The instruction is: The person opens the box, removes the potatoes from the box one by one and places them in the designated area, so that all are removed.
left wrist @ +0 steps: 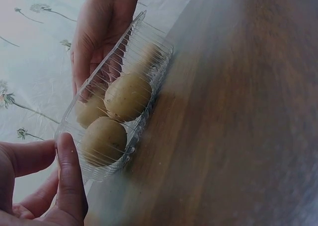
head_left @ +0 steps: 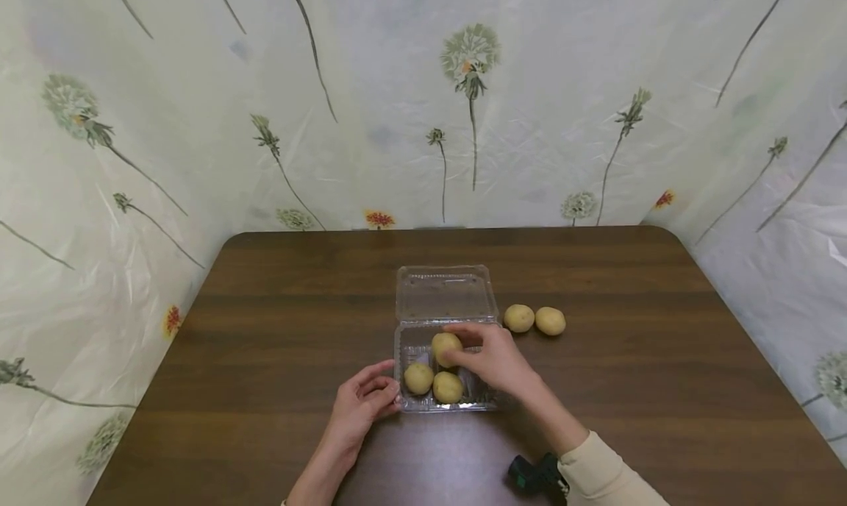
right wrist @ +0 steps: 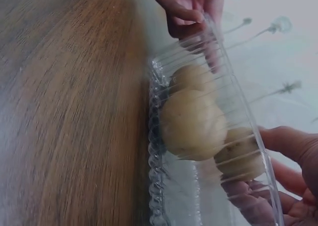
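A clear plastic clamshell container (head_left: pixel 445 409) stands on the table with its lid (head_left: pixel 446 294) folded back, away from me. Two potatoes, a left one (head_left: pixel 418 379) and a right one (head_left: pixel 448 387), lie along its near side. My right hand (head_left: pixel 492 359) reaches in from the right and holds a third potato (head_left: pixel 446 349) between thumb and fingers, just behind those two. At the container's left edge, my left hand (head_left: pixel 364 399) pinches the rim between thumb and finger, as the left wrist view shows. Through the ribbed wall (right wrist: pixel 186 52), the right wrist view shows the potatoes.
Two more potatoes, one (head_left: pixel 519 318) beside the other (head_left: pixel 550 321), sit on the table right of the lid. A dark green and black object (head_left: pixel 534 474) lies by my right sleeve (head_left: pixel 605 469). Behind the brown wooden table (head_left: pixel 298 293) hangs a flower-printed sheet (head_left: pixel 384 72).
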A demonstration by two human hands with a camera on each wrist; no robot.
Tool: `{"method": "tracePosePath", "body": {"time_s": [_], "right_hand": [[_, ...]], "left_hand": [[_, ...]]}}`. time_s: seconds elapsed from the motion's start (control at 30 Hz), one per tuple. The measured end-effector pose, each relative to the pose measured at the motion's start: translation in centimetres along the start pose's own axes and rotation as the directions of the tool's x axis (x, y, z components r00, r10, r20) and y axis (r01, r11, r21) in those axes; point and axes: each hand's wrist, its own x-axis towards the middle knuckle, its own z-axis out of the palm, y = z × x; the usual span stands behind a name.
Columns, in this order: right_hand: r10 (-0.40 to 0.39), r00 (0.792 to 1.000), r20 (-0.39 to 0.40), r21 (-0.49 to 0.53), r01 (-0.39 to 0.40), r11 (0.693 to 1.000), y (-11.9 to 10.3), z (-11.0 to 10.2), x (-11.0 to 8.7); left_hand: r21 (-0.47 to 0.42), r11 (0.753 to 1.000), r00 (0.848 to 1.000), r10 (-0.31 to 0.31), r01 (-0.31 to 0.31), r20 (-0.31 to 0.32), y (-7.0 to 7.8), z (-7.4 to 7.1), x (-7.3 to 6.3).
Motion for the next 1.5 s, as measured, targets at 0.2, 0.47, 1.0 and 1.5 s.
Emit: {"method": "tracePosePath", "body": {"time_s": [0.2, 0.47, 1.0, 1.5], "right_hand": [[0.022, 1.0, 0.016, 0.029, -0.023, 0.999, -0.1, -0.5, -0.5], [0.037, 0.999, 0.022, 0.025, -0.037, 0.999, -0.1, -0.6, -1.0], [0.058, 0.998, -0.009, 0.095, -0.057, 0.994, 0.2, -1.4, -1.8], [0.066, 0.997, -0.03, 0.116, -0.062, 0.991, 0.3, -2.4, -2.5]], "left_hand": [[0.006, 1.0, 1.0, 0.001, -0.001, -0.001, 0.1, 0.0, 0.0], [0.013, 1.0, 1.0, 0.003, -0.003, 0.003, 0.1, 0.0, 0.0], [0.012, 1.0, 1.0, 0.007, -0.007, 0.002, 0.1, 0.1, -0.1], [0.024, 1.0, 1.0, 0.01, -0.01, -0.002, 0.1, 0.2, -0.1]]}}
